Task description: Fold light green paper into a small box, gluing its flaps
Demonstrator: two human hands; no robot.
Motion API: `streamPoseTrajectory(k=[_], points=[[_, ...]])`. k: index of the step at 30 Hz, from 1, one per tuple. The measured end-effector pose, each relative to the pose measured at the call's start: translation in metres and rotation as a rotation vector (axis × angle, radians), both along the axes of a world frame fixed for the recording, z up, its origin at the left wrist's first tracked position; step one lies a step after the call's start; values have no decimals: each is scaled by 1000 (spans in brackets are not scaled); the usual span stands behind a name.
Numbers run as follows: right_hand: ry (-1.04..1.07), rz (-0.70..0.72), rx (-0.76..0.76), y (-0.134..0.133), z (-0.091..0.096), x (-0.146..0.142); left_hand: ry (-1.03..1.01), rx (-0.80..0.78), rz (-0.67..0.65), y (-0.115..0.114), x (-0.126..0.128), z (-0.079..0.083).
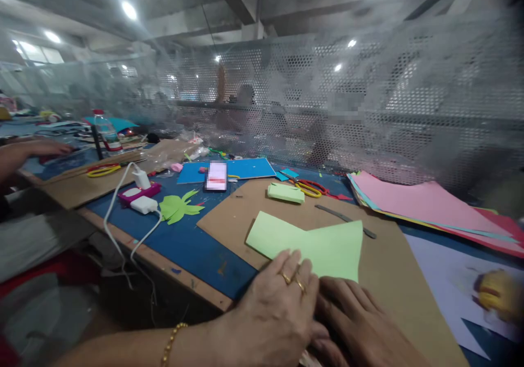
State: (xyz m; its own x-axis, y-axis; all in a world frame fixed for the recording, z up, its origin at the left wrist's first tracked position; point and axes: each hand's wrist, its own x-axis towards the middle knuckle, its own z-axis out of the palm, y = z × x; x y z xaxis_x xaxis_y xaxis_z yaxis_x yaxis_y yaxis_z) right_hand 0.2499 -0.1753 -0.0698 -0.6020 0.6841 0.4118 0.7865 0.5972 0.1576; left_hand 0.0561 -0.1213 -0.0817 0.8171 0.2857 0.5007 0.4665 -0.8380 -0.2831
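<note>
A light green sheet of paper (303, 241) lies on brown cardboard (393, 280), with a crease down its middle and its two halves angled up. My left hand (282, 296), with two gold rings, presses its closed fingers over the near edge of the sheet. Tight beside it, my right hand (356, 318) has its fingers bent and closed at the same edge. Both thumbs and the paper under the palms are largely hidden. Beyond the sheet are a folded light green piece (285, 193) and a flat grey metal strip (346, 220).
Scissors (309, 187) and a phone (215, 176) lie at the back. Stacked coloured paper (434, 203) is at right. A purple power strip (139, 193) with white cables and green cut leaves (180, 206) sit left. A co-worker's arm (36, 149) rests far left.
</note>
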Motion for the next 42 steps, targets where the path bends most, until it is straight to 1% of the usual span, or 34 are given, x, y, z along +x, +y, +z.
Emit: streamPoseTrajectory(k=[2,3,7,9,13,15,18,23,24,26,28,29,31,32,34,35,36,39,40,42], points=[[-17,9,28,2,-4,4,12,-79,-32,1,0,-6],[-28,5,38,4,-6,6,4,-108,-18,2,-3,-9],[-46,-2,104,7,-14,13,-43,-174,144,5,-20,-23],[-48,-18,112,6,-17,12,-42,-198,222,4,-27,-27],[-12,-105,111,-5,-18,9,-70,-184,264,3,-30,-30],[-2,-145,117,-13,-18,11,-86,-191,265,2,-30,-30],[-28,-173,95,-27,-14,24,-104,-202,245,3,-32,-27],[-76,-229,72,-44,1,51,-57,-220,196,8,-34,-20],[-98,-243,72,-44,5,51,-40,-204,192,10,-34,-19],[-121,-260,82,-39,11,42,-9,-145,177,12,-33,-19],[-89,-218,83,-26,12,23,11,-76,145,15,-32,-20],[-87,-147,90,-18,11,13,12,-44,128,17,-31,-21],[-98,-62,-29,-2,5,-3,-6,31,94,20,-31,-24],[-105,-49,-115,3,3,-7,-15,67,79,21,-31,-25],[-115,-41,-245,5,-3,-5,-19,106,65,22,-32,-26],[-120,-58,-272,2,-5,0,-17,102,71,21,-32,-26],[-123,-83,-265,-4,-8,7,-17,84,87,19,-32,-25],[-125,-211,-91,-19,-19,31,-39,-27,179,13,-32,-23],[-131,-229,-37,-23,-22,38,-47,-68,204,12,-32,-22],[-163,-220,37,-25,-28,45,-48,-120,237,12,-33,-21]])
